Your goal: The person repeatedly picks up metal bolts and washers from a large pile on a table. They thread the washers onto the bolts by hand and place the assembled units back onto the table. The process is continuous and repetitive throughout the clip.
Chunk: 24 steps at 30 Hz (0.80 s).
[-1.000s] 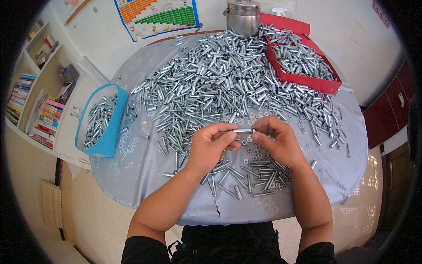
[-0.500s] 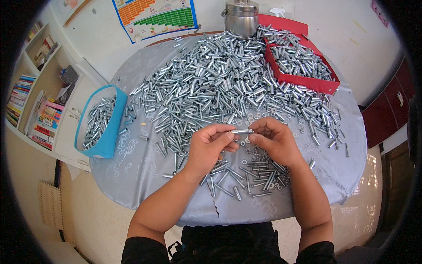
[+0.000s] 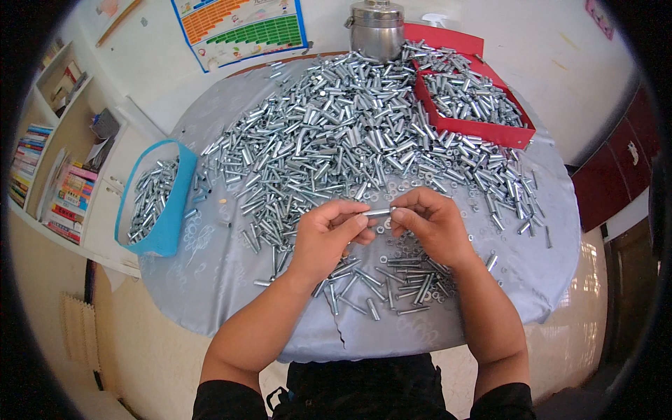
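Over the near middle of the table, both my hands are closed on one shiny metal sleeve anchor (image 3: pixel 379 213), held roughly level. My left hand (image 3: pixel 323 238) pinches its left end between thumb and fingers. At the other end my right hand (image 3: pixel 437 227) grips the tip with thumb and forefinger; whether a nut is between them is hidden. Below my hands lie loose bolts (image 3: pixel 420 283), and small nuts and washers (image 3: pixel 399 245) are scattered around them. A large heap of metal sleeves and anchors (image 3: pixel 336 126) spreads just beyond my hands.
A blue bin (image 3: pixel 168 241) with metal anchors stands at the table's left edge. At the back right, a red box (image 3: pixel 483 131) overflows with more pieces, beside a steel pot (image 3: pixel 378 35). A grey cloth (image 3: pixel 210 280) covers the round table; a bookshelf (image 3: pixel 91 140) stands left.
My hands stay closed on the sleeve anchor at nearly the same place. The right fingers have shifted slightly at its end. The whole view has moved a little.
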{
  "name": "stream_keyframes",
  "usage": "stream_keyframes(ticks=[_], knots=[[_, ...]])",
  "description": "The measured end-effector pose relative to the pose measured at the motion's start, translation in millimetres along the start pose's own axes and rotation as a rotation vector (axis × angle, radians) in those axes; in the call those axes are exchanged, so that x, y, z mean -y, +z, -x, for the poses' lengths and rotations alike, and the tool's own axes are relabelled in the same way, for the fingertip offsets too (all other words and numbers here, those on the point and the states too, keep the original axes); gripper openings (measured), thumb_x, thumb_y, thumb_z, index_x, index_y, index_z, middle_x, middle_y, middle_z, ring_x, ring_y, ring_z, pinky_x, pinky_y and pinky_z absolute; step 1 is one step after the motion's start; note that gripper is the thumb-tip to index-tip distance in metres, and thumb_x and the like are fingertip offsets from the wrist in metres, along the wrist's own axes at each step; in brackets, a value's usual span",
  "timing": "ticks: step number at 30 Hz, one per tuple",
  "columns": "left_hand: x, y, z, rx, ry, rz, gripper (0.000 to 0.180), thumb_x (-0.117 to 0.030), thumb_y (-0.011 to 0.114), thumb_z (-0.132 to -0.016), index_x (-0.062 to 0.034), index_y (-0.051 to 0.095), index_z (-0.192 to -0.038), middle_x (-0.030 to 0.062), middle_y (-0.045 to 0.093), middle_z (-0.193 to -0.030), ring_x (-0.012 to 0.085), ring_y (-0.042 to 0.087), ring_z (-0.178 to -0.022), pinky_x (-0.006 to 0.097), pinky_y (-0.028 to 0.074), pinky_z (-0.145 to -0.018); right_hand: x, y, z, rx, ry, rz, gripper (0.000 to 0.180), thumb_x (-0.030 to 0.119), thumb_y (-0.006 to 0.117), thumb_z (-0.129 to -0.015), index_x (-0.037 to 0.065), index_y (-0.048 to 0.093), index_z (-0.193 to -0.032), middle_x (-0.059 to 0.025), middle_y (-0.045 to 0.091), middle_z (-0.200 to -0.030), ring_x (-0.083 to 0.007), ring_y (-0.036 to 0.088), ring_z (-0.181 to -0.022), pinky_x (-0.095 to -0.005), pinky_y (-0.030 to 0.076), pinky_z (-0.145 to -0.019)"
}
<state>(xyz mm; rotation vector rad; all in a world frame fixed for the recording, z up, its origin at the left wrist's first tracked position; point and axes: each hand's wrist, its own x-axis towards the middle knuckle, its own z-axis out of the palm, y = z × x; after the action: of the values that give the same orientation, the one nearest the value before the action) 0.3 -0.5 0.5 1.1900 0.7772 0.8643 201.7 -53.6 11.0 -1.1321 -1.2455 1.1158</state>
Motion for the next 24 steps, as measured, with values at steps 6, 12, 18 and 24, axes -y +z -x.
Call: stream_keyframes(ticks=[6, 12, 18, 24], knots=[[3, 1, 2, -0.014, 0.032, -0.086, 0.02, 0.002, 0.061, -0.089, 0.0018, 0.064, -0.108, 0.0132, 0.07, -0.097, 0.0185, 0.069, -0.08, 0.03, 0.058, -0.071, -4, 3, -3, -0.018, 0.03, -0.045, 0.013, 0.01, 0.062, -0.093, -0.003, 0.062, -0.098, -0.0055, 0.065, -0.081, -0.011, 0.063, -0.072, -0.0251, 0.052, -0.066], [1, 6, 5, 0.01, 0.083, -0.14, 0.02, -0.001, 0.062, -0.089, 0.0012, 0.065, -0.109, 0.0096, 0.071, -0.097, 0.0146, 0.068, -0.08, 0.025, 0.055, -0.07, -3, -5, -2, 0.015, 0.076, -0.052, 0.014, 0.011, 0.061, -0.094, -0.003, 0.062, -0.097, -0.0059, 0.066, -0.079, -0.0116, 0.063, -0.07, -0.0258, 0.052, -0.064], [2, 2, 5, -0.167, 0.184, -0.163, 0.022, -0.004, 0.061, -0.091, -0.0003, 0.064, -0.112, 0.008, 0.069, -0.105, 0.0124, 0.066, -0.084, 0.025, 0.054, -0.069, 12, -23, -2, 0.145, 0.307, 0.065, 0.018, 0.016, 0.061, -0.094, -0.002, 0.063, -0.096, -0.006, 0.067, -0.081, -0.0126, 0.063, -0.069, -0.026, 0.051, -0.064], [7, -3, -4, -0.203, 0.249, -0.058, 0.021, -0.004, 0.059, -0.092, 0.0016, 0.063, -0.112, 0.0114, 0.068, -0.104, 0.0159, 0.066, -0.083, 0.029, 0.057, -0.071, 9, -47, -17, -0.408, -0.127, -0.569, 0.039, 0.029, 0.056, -0.097, -0.004, 0.055, -0.118, -0.0172, 0.065, -0.112, -0.0254, 0.064, -0.105, -0.0376, 0.05, -0.094]])
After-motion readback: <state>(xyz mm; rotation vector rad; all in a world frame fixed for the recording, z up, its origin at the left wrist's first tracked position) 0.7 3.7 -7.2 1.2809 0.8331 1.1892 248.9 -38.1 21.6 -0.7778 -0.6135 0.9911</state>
